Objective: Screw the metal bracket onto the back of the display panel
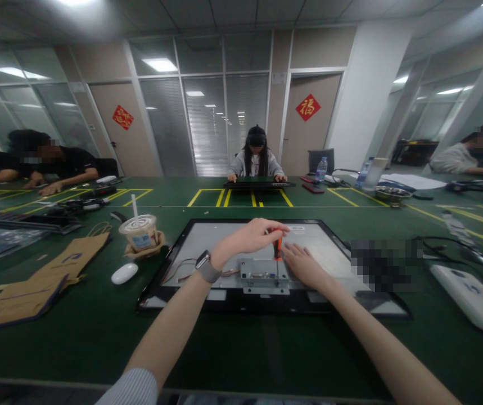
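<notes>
A flat display panel [224,239] with a black frame and pale back lies on the table before me. My left hand [260,233], a watch [208,265] on its wrist, closes over the top of a screwdriver [278,248] with an orange and black handle. The screwdriver stands upright, its shaft reaching down to the right part of a metal bracket [256,274] near the panel's front edge. Its tip is too small to make out. My right hand [306,263] rests flat on the panel just right of the bracket, fingers stretched out. Thin wires [188,271] run left of the bracket.
Left of the panel are a lidded drink cup [140,232], a white mouse [124,273] and a brown paper bag [43,275]. To the right lie a white device [471,298] and cables [439,244]. A person [257,157] sits opposite at another dark panel [260,184]; others sit at both sides.
</notes>
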A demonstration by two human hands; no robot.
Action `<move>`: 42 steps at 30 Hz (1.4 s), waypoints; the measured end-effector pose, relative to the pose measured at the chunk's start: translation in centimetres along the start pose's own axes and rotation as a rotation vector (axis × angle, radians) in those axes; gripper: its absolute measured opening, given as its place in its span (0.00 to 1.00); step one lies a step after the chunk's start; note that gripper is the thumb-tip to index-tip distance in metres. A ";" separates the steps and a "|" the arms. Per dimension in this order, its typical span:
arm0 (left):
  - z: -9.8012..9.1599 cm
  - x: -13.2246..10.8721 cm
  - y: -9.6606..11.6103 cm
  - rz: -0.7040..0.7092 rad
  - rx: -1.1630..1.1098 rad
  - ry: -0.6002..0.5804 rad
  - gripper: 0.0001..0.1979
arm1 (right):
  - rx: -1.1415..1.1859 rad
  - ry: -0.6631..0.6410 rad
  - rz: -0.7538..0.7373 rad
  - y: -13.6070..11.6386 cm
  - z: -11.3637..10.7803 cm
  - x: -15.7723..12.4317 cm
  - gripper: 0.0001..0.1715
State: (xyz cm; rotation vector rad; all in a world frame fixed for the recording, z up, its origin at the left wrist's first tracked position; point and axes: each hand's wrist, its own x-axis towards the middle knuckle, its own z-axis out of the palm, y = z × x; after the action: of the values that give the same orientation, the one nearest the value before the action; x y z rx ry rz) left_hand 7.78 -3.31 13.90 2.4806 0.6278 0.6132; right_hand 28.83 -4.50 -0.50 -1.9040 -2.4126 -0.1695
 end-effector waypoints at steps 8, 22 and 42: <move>0.5 0.2 0.3 0.092 0.131 0.057 0.13 | -0.005 -0.010 0.009 0.2 0.4 0.2 0.28; 1.0 0.1 0.8 0.086 0.236 0.017 0.15 | 0.003 0.036 0.013 0.4 1.1 0.4 0.27; 1.2 -0.1 0.5 0.063 0.193 0.048 0.18 | -0.007 0.002 0.015 0.3 0.8 0.5 0.27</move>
State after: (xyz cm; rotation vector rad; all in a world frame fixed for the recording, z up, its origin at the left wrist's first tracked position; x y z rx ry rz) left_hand 8.53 -4.16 13.23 2.6812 0.6566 0.6661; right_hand 28.98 -3.90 -1.23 -1.9237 -2.3983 -0.1798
